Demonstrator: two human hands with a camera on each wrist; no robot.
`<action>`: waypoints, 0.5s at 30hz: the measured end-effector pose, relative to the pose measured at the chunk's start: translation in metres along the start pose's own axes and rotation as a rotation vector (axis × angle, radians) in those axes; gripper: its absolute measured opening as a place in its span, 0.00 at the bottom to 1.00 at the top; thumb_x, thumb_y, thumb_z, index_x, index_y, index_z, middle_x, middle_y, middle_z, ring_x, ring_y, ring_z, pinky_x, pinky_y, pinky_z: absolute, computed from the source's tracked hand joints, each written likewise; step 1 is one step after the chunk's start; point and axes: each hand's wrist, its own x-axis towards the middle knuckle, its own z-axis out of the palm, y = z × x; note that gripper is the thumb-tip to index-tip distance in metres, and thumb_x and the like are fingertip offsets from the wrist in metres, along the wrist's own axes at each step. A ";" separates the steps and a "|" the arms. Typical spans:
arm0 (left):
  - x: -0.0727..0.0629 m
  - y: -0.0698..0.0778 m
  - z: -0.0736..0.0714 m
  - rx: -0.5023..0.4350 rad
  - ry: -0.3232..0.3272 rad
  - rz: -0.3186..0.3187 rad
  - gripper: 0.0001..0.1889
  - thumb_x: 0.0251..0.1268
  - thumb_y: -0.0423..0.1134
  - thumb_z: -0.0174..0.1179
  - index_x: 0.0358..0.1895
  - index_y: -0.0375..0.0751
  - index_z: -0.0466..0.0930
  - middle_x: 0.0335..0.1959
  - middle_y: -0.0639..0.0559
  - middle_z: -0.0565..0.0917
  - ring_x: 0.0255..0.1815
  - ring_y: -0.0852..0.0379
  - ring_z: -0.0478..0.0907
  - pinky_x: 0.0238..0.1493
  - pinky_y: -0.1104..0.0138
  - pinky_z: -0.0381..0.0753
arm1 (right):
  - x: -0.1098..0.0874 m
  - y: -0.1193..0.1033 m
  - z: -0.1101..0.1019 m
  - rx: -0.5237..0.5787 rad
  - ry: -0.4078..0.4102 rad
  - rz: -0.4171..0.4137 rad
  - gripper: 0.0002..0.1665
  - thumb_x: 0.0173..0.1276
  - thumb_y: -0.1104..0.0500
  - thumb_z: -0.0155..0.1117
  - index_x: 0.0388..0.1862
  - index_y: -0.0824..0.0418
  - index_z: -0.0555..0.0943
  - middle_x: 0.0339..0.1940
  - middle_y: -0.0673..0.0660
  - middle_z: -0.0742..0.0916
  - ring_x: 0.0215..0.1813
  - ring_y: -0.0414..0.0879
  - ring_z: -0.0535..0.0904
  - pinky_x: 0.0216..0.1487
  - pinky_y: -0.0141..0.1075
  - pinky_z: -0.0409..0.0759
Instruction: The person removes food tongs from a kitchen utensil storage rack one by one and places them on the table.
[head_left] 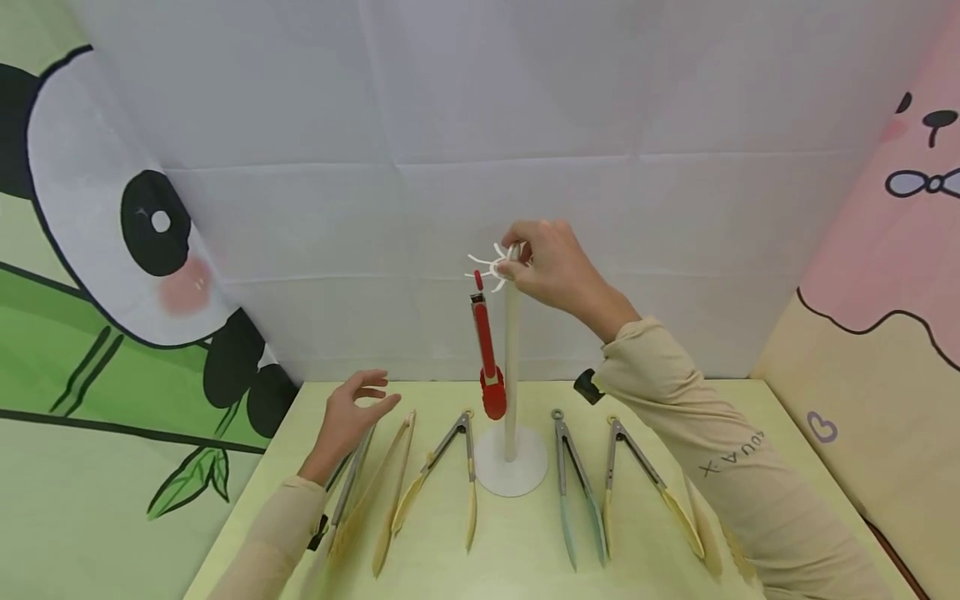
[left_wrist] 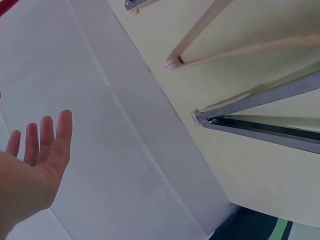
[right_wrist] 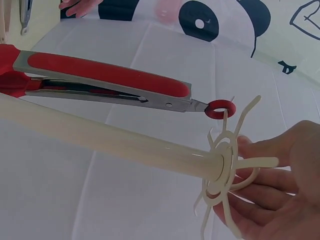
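Note:
A white utensil stand (head_left: 512,358) rises from a round base (head_left: 512,462), with a ring of hooks (right_wrist: 220,170) at its top. My right hand (head_left: 551,262) holds that ring, thumb and fingers curled about its hub. Red-handled tongs (head_left: 486,337) hang head down beside the pole; in the right wrist view, their red loop (right_wrist: 220,109) is over one hook. My left hand (head_left: 351,421) is raised at the left, fingers apart and holding nothing. Below it lie grey tongs (left_wrist: 260,102), with wood-coloured tongs (left_wrist: 200,32) next to them.
Yellow-tipped tongs (head_left: 471,483) lie just left of the base. To its right are teal-tipped tongs (head_left: 566,500) and another yellow-tipped pair (head_left: 660,492); more tongs are partly hidden by my right sleeve (head_left: 720,450). A white sheet (head_left: 300,217) hangs behind the table (head_left: 517,567).

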 end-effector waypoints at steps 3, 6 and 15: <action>-0.004 0.025 0.003 -0.039 0.008 0.039 0.22 0.59 0.40 0.66 0.56 0.41 0.75 0.51 0.45 0.78 0.49 0.46 0.77 0.41 0.65 0.79 | 0.000 0.001 0.000 -0.003 -0.001 -0.002 0.14 0.63 0.63 0.65 0.46 0.70 0.81 0.35 0.61 0.86 0.37 0.51 0.80 0.39 0.41 0.76; -0.009 0.050 0.005 -0.066 0.008 0.067 0.21 0.59 0.35 0.66 0.56 0.37 0.75 0.51 0.42 0.79 0.49 0.42 0.76 0.40 0.68 0.78 | 0.000 0.001 0.000 -0.006 -0.005 -0.006 0.15 0.63 0.63 0.65 0.46 0.70 0.81 0.35 0.61 0.86 0.37 0.52 0.80 0.39 0.41 0.76; -0.012 0.083 0.014 -0.162 -0.055 0.130 0.23 0.59 0.32 0.65 0.58 0.35 0.72 0.53 0.39 0.77 0.53 0.37 0.74 0.46 0.57 0.78 | 0.000 0.001 -0.001 -0.016 -0.004 0.000 0.16 0.62 0.62 0.66 0.47 0.68 0.81 0.34 0.59 0.86 0.35 0.49 0.79 0.38 0.39 0.75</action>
